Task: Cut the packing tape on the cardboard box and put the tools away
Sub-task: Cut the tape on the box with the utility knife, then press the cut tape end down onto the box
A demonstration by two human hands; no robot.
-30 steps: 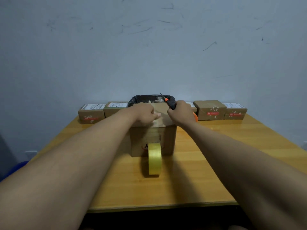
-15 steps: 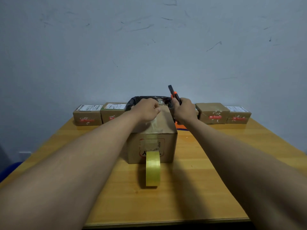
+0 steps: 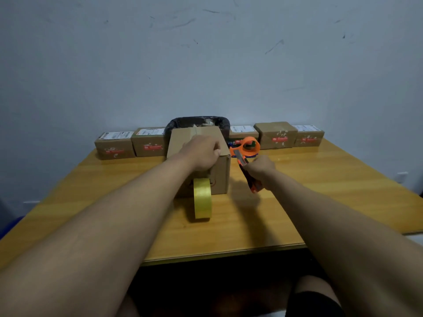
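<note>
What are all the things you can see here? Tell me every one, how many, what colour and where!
cardboard box: 1, brown, middle of the table, under the left hand
tape roll: 1, yellow, standing on edge in front of the cardboard box
utility knife: 1, orange and black, held in the right hand, right of the box
tape dispenser: 1, orange, on the table behind the knife
small parcels: 5 in view, brown with red and white labels, in a row along the table's far edge
bin with bag: 1, black, behind the cardboard box
table: 1, yellow wood
wall: 1, pale grey-blue, scuffed
left hand: 1, resting on the box top
right hand: 1, gripping the knife
</note>
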